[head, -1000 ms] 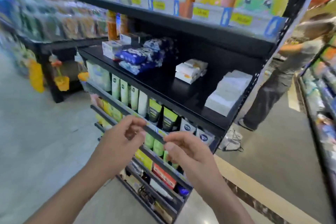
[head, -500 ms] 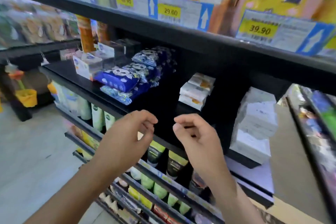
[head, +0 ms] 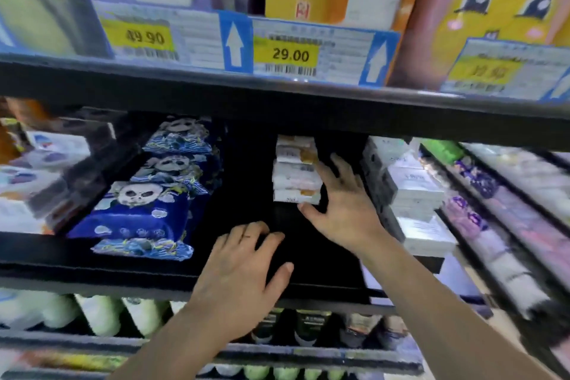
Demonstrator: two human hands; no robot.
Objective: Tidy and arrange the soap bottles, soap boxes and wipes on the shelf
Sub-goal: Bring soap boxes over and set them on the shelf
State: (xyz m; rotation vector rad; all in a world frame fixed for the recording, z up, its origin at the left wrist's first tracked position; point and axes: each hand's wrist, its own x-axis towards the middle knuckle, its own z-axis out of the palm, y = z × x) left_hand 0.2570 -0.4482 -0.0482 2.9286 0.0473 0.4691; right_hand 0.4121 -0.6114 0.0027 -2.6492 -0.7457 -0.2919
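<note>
Cardboard soap boxes (head: 296, 170), white with pale orange print, sit as a short stack of flat cartons towards the back of the black metal shelf (head: 246, 274), between the blue panda-print wipe packs (head: 145, 213) and a pile of plain white boxes (head: 413, 191). They look light and stiff, probably easy to dent at the corners and prone to sliding on one another, so clasping the whole stack by its two side faces seems the safest hold. The right hand (head: 342, 207) has its fingers spread against the stack's right side, thumb under the lowest box's front corner, not yet clamped. The left hand (head: 243, 265) lies flat and relaxed on the shelf, holding nothing.
</note>
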